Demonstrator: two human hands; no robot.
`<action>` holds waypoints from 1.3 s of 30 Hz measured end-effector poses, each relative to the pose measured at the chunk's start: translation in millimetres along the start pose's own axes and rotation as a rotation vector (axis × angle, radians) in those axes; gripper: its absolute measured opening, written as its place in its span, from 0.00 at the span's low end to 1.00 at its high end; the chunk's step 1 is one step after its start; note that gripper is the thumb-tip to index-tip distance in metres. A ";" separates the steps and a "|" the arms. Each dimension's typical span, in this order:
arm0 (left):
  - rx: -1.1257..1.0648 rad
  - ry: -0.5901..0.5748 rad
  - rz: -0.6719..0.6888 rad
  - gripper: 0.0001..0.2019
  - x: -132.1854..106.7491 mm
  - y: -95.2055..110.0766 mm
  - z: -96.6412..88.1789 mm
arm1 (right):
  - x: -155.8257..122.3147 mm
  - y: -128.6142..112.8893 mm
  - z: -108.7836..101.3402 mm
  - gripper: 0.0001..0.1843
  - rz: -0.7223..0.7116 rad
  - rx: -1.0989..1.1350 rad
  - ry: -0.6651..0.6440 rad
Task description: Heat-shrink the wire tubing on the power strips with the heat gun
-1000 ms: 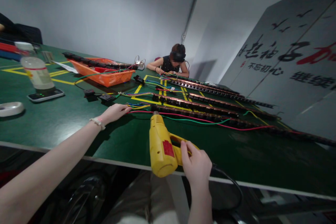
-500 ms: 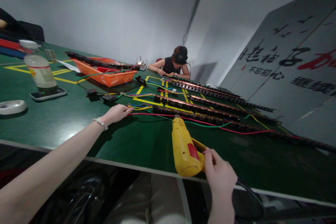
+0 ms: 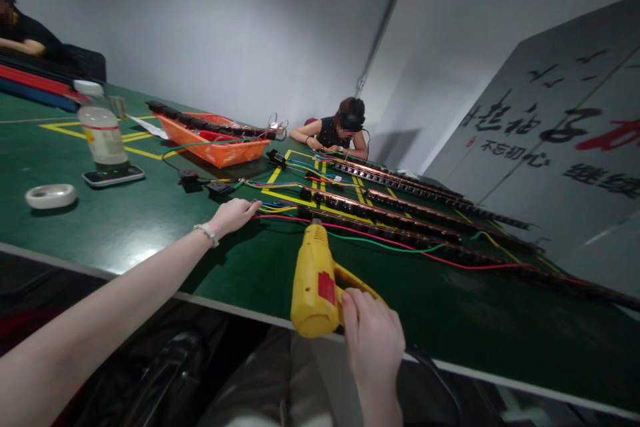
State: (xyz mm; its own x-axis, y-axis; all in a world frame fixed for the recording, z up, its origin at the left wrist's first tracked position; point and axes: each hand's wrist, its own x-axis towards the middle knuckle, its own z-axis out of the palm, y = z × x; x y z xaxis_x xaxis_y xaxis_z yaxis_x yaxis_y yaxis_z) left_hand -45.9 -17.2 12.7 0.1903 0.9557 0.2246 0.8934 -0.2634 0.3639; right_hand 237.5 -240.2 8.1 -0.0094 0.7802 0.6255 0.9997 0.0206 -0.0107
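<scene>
My right hand (image 3: pixel 373 330) is wrapped round the handle of a yellow heat gun (image 3: pixel 315 280). The gun's metal nozzle (image 3: pixel 316 221) points away from me, close to the near end of a long dark strip (image 3: pixel 370 225). With its fingers closed, my left hand (image 3: pixel 235 215) pinches a bundle of coloured wires (image 3: pixel 277 208) that runs out of that strip. A red wire (image 3: pixel 360 229) and a green wire (image 3: pixel 385 240) trail along the strip's near side.
More strips (image 3: pixel 410 207) lie on the green table (image 3: pixel 210 273). An orange basket (image 3: pixel 220 153), black connectors (image 3: pixel 220 188), a bottle (image 3: pixel 103 133) by a phone-like device (image 3: pixel 114 175) and a white tape roll (image 3: pixel 51 196) are at left. A co-worker (image 3: pixel 343 127) sits across.
The heat gun in my right hand has moved left along the strip, towards my left hand. My left hand keeps its hold on the wires. The view has turned slightly left.
</scene>
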 end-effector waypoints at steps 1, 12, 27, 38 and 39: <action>0.005 0.008 -0.018 0.34 0.0 -0.1 0.2 | 0.2 -9.4 1.3 0.20 -0.013 0.030 -0.008; 0.018 -0.027 -0.010 0.31 -1.3 -0.7 -0.4 | 6.5 -89.9 -1.5 0.17 -0.062 0.303 -0.150; -0.007 -0.076 0.088 0.31 0.9 -14.3 -1.8 | 0.5 -34.3 6.9 0.26 -0.114 0.468 -0.097; -0.039 -0.085 0.048 0.30 0.5 -12.1 -2.3 | -15.0 36.4 6.7 0.24 -0.070 0.229 0.043; -0.043 -0.086 0.042 0.30 0.6 -12.2 -2.2 | -16.3 40.9 5.9 0.24 -0.055 0.193 0.044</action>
State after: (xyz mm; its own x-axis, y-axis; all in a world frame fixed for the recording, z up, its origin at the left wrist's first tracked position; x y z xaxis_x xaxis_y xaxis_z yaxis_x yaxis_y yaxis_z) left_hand -57.6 -13.6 10.3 0.2634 0.9509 0.1624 0.8658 -0.3073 0.3949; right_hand 278.4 -248.4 -7.1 -0.0591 0.7464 0.6628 0.9751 0.1853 -0.1217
